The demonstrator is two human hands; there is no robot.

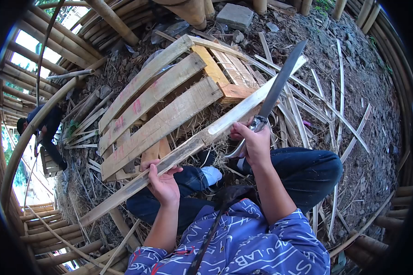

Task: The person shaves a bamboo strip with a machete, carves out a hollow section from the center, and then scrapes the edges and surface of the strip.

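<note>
Gripping a long pale split bamboo strip, left hand; right hand clasps machete.

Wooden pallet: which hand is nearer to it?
Left. The left hand grips the bamboo strip right at the wooden pallet's near edge; the right hand holds the machete off its right corner.

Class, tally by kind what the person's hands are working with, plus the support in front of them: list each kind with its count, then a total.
Bamboo strip, gripped by left hand: 1
Long knife, gripped by right hand: 1
Wooden pallet: 1
Total: 3
</note>
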